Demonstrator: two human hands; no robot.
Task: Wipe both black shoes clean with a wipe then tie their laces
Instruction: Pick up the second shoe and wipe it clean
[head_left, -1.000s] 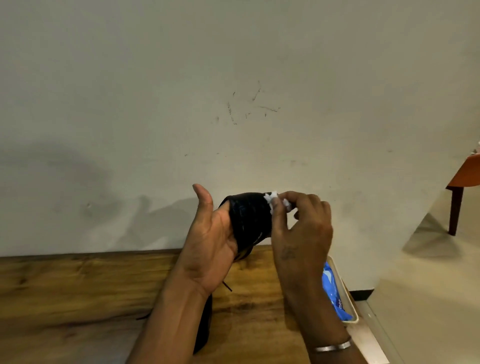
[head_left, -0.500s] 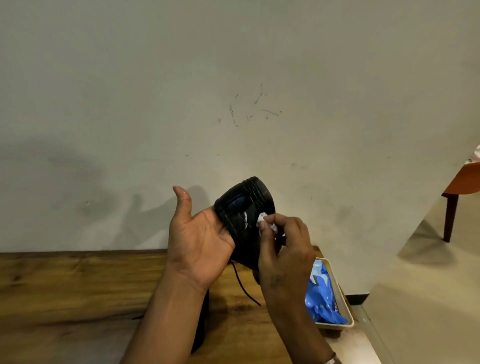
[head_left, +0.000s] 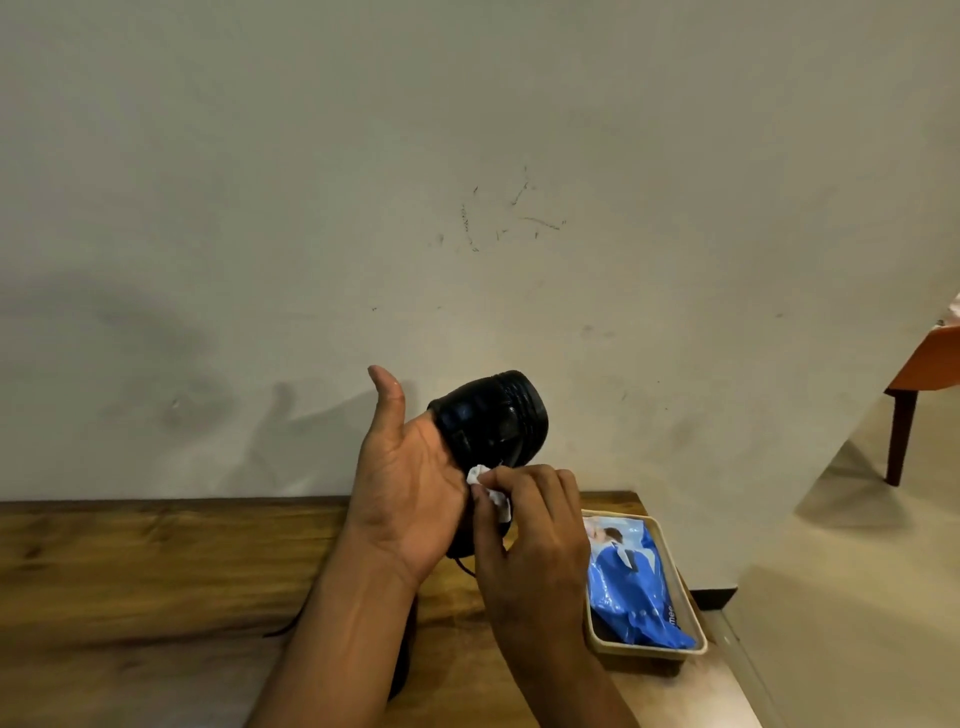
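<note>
Bench (head_left: 156, 571): wooden, set against the wall; a loose lace end (head_left: 288, 621) lies on it.
Second shoe (head_left: 408, 634): dark shape on the bench, mostly hidden under the left forearm.
Left hand (head_left: 410, 488): raised, palm toward camera, thumb straight up; fingers hidden behind the black shoe, gripping it.
Black shoe (head_left: 488, 421): held clear of the bench. Judged light, with a semi-stiff upper, likely slick once damp; best gripped round sole and sides.
Wipe (head_left: 488, 488): small, white, crumpled, soft; touches the shoe's lower part.
Right hand (head_left: 535, 540): fingers curled, pinching the wipe against the shoe.
Tray (head_left: 644, 652): right of the hands, holds a blue wipes pack (head_left: 634, 587).
</note>
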